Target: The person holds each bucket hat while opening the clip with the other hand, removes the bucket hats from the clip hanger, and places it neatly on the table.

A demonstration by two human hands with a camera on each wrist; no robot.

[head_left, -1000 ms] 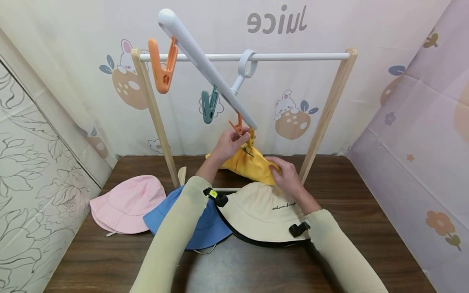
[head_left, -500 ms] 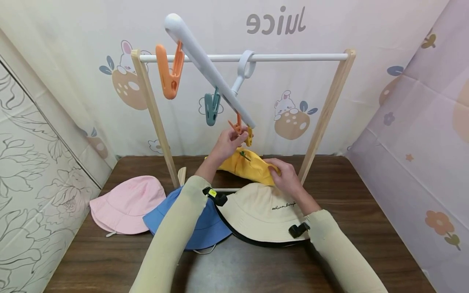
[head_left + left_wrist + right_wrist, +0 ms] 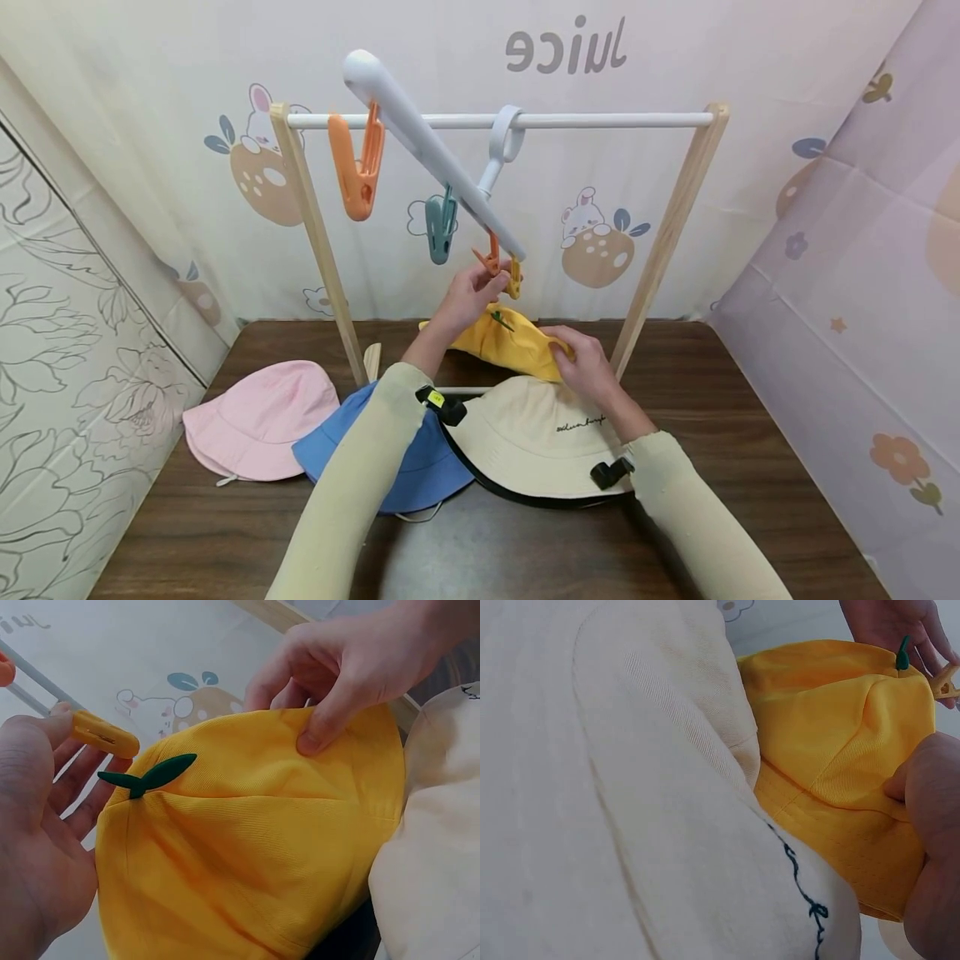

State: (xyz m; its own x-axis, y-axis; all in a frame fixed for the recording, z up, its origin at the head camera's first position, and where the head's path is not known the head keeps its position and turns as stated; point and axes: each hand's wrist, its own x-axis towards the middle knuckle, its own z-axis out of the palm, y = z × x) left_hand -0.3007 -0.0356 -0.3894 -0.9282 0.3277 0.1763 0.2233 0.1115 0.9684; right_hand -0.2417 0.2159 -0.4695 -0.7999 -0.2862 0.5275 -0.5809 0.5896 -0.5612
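Note:
My left hand (image 3: 471, 293) pinches a yellow clothespin (image 3: 105, 735) hanging from the far end of a white hanger bar (image 3: 427, 137). A yellow bucket hat (image 3: 510, 342) with a green leaf sprout (image 3: 150, 777) on its crown is just below the clothespin, with a gap between them in the head view. My right hand (image 3: 588, 358) grips the hat's right side, thumb in front and fingers behind the cloth. An orange clothespin (image 3: 491, 254) hangs right at the left fingertips. In the left wrist view, the left palm is beside the hat's crown.
The hanger loops over the white rail (image 3: 615, 121) of a wooden-legged rack. A teal clothespin (image 3: 440, 227) and a larger orange one (image 3: 357, 171) hang nearer. A pink hat (image 3: 262, 421), blue hat (image 3: 423, 467) and cream hat (image 3: 540, 437) lie on the brown table (image 3: 750, 500).
The yellow clothespin has come away from the hat's crown, which has sunk slightly. The hanger's near end has swung down and to the right. The right hand stays on the hat.

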